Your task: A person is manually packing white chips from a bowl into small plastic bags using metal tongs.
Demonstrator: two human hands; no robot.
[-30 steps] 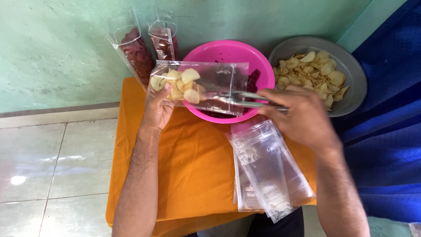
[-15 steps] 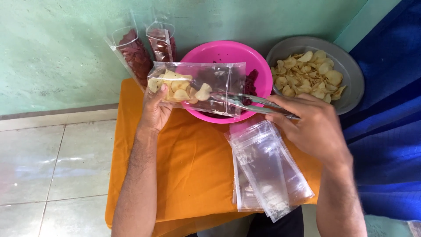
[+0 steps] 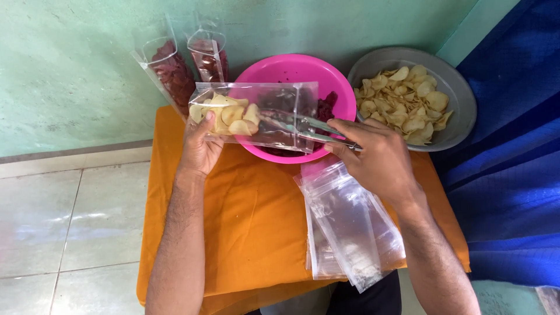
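- A clear plastic bag [image 3: 256, 114] lies on its side in the air, over the near rim of the pink bowl [image 3: 294, 73]; pale yellow chips [image 3: 228, 114] sit bunched at its closed end, on the side away from the bowl's middle.
- The left hand [image 3: 201, 146] grips that closed end from below, thumb and fingers pinched on the plastic around the chips.
- Metal tongs [image 3: 309, 128] reach into the bag's open mouth, just above the bowl's near rim, their arms close together inside the plastic.
- The right hand [image 3: 373, 154] holds the tongs at their outer end, fingers curled and pressed on the two arms, just in front of the bowl.
- The bowl holds dark red chips [image 3: 326, 108], seen beside and through the bag.
- Right of the bowl, touching or nearly touching it, stands a grey metal dish [image 3: 458, 96] with more pale chips [image 3: 402, 102].
- Left of the bowl and behind it, two filled bags [image 3: 175, 73] of dark red chips lean on the green wall [image 3: 70, 70].
- In front of the bowl, under the right wrist, lies a stack of empty clear bags [image 3: 347, 227].
- All of this rests on an orange-covered table [image 3: 245, 221]; a tiled floor [image 3: 64, 221] lies left of it, blue cloth [image 3: 513, 175] to its right.
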